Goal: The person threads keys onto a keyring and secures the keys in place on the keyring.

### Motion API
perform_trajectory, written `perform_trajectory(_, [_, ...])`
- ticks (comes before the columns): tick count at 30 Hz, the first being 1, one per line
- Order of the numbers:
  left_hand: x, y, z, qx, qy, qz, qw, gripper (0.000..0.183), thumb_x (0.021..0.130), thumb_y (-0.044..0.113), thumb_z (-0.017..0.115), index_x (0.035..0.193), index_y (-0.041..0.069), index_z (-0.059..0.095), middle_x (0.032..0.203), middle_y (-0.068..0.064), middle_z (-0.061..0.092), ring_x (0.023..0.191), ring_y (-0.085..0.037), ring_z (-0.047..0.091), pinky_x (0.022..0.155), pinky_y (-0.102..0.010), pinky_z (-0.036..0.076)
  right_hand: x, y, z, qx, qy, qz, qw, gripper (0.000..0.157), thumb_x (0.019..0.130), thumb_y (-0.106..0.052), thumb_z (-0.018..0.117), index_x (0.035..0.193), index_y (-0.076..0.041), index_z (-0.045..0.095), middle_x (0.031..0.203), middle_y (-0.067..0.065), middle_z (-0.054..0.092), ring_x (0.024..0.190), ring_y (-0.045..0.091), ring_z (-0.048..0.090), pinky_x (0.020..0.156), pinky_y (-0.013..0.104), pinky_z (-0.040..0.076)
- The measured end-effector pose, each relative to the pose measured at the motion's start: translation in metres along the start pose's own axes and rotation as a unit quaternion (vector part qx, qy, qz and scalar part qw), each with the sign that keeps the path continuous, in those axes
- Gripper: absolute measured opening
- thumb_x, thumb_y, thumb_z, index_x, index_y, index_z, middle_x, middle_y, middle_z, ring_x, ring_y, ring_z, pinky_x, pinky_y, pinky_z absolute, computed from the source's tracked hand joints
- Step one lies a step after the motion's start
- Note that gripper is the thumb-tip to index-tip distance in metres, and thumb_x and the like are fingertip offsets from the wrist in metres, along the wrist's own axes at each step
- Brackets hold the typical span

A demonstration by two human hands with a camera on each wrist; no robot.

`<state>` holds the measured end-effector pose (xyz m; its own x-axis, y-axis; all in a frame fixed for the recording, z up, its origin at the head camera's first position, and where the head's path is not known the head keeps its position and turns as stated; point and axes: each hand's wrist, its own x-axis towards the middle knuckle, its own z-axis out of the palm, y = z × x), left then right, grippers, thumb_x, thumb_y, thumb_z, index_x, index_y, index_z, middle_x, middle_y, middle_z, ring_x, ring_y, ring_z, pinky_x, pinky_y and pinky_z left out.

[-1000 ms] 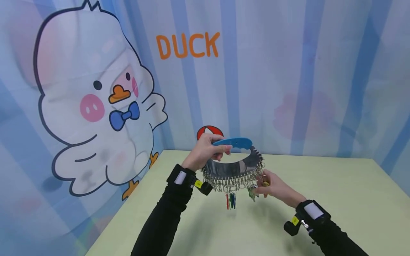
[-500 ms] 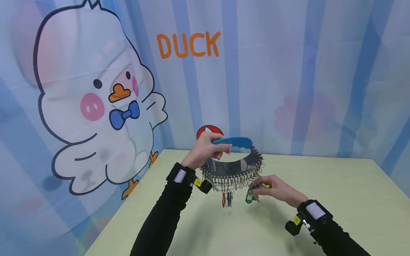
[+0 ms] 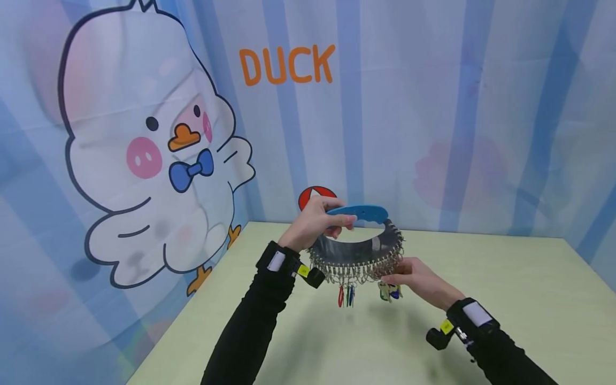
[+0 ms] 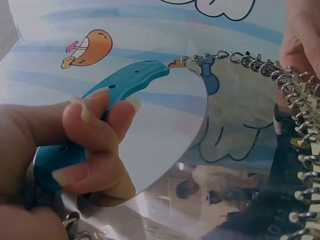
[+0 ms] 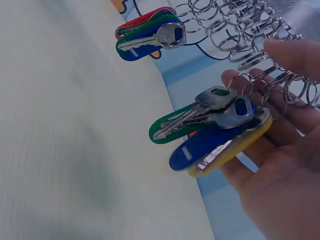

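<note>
My left hand grips the blue handle of a curved metal key holder, held up over the table. Its fingers curl round the handle in the left wrist view. A fringe of small metal clips and rings lines the holder's lower edge. My right hand is at the right end of this fringe, thumb in front and fingers behind the rings. Just below it hang keys with green, blue and yellow tags. A second bunch of keys, with red, green and blue tags, hangs farther left.
The pale yellow table lies below both hands. Behind it hangs a blue striped curtain with a printed duck.
My right hand drew down and left with the tagged keys, then rose back to the rings, leaving those keys hanging below it. My left hand kept its grip on the handle.
</note>
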<state>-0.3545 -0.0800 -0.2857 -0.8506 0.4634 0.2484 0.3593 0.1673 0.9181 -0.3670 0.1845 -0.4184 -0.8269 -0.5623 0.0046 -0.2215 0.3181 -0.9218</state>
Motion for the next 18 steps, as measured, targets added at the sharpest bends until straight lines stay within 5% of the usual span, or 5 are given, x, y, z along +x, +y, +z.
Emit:
perform_trajectory(4, [-0.0004,0.0015,0.0002,-0.004,0.0,0.0,1.0,0.026,0.09,0.016,0.066,0.102,-0.007,0.063,0.081,-0.007,0.065,0.057,-0.02,0.046,0.059,-0.028,0.044,-0.0012,0.0031,-0.0026,0.001,-0.016,-0.015,1.0,0.041,0.093,-0.027,0.062,0.121,0.003,0.062,0.11,0.014,0.068,0.097,0.023,0.06,0.09,0.043,0.043])
perform_trajectory(10, [-0.0014,0.0023,0.0001,-0.014,-0.002,-0.003,0.9999,0.019,0.09,0.015,0.066,0.099,-0.002,0.065,0.084,-0.012,0.064,0.058,-0.02,0.047,0.058,-0.029,0.043,-0.0043,0.0066,-0.0054,0.013,-0.034,-0.019,0.999,0.04,0.095,-0.02,0.058,0.126,0.005,0.055,0.12,0.017,0.063,0.108,0.024,0.059,0.101,0.057,0.039])
perform_trajectory(18, [-0.0012,0.0024,-0.0007,-0.009,-0.002,0.01,0.9999,0.017,0.091,0.013,0.066,0.096,-0.003,0.065,0.081,-0.009,0.064,0.057,-0.018,0.047,0.057,-0.029,0.042,-0.0086,0.0099,-0.0065,0.006,-0.008,-0.018,1.0,0.046,0.095,-0.025,0.059,0.133,0.0,0.054,0.13,0.02,0.059,0.118,0.029,0.056,0.102,0.057,0.04])
